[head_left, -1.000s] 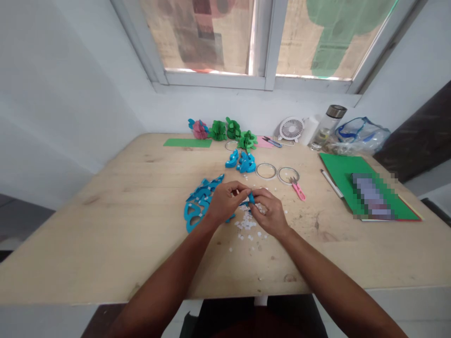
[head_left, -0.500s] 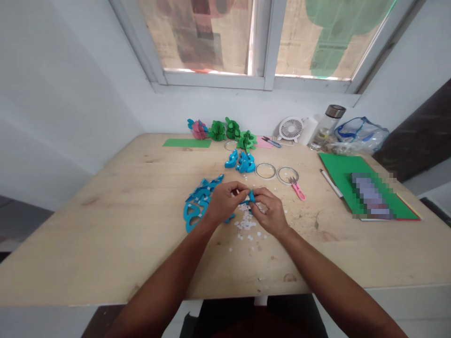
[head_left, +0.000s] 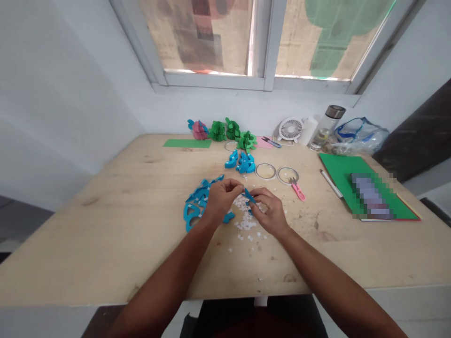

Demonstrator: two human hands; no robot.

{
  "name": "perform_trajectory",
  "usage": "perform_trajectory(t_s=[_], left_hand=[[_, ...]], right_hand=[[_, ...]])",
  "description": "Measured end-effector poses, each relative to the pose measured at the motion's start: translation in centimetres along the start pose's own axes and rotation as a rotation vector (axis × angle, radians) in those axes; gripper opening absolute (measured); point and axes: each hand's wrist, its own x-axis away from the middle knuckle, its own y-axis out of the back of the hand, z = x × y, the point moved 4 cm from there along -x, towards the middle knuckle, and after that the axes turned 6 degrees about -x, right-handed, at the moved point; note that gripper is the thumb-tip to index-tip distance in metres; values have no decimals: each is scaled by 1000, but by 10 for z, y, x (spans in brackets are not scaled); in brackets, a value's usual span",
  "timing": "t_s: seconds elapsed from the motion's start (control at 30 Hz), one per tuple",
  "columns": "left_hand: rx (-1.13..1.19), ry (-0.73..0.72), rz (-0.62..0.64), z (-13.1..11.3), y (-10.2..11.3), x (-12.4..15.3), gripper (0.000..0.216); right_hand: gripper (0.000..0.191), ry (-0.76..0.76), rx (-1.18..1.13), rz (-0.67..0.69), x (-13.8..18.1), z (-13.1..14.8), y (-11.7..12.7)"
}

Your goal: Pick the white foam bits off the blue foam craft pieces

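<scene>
A small blue paper piece [head_left: 249, 195] is pinched between the thumb and fingers of my right hand [head_left: 270, 209], above the table. My left hand [head_left: 223, 199] is closed in a pinch just left of that piece; what its fingertips hold, if anything, is too small to make out. Beside and partly under my left hand lies a heap of blue paper cut-outs [head_left: 192, 210] dotted with white bits. Many small white scraps [head_left: 245, 224] are scattered on the table below and between both hands.
Behind my hands are blue folded pieces [head_left: 245, 163], two tape rolls [head_left: 265, 171] and pink-handled snips [head_left: 298, 189]. Green paper flowers [head_left: 217, 131], a small fan [head_left: 291, 128] and a bottle [head_left: 326, 126] stand by the wall. Green sheets [head_left: 338, 166] carry a blurred item at right.
My left hand has drawn back slightly left, away from the blue paper piece. In my right hand the piece now shows flatter and tilted. The objects on the table stay put.
</scene>
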Motion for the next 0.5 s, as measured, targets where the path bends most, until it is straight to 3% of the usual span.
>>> perform_trajectory(t_s=[0.1,0.37,0.5], left_hand=[[1,21,-25,1,4,-2,16],[-87,-45,91,11,-5,-7,10],[-114,-64,77,12,-3,-7,14]], right_hand=[[10,-29,-28,-19,-1,-1,2],[14,-119,-102,-81,-2,-7,5],[16,-158,-157,-102,-1,-13,6]])
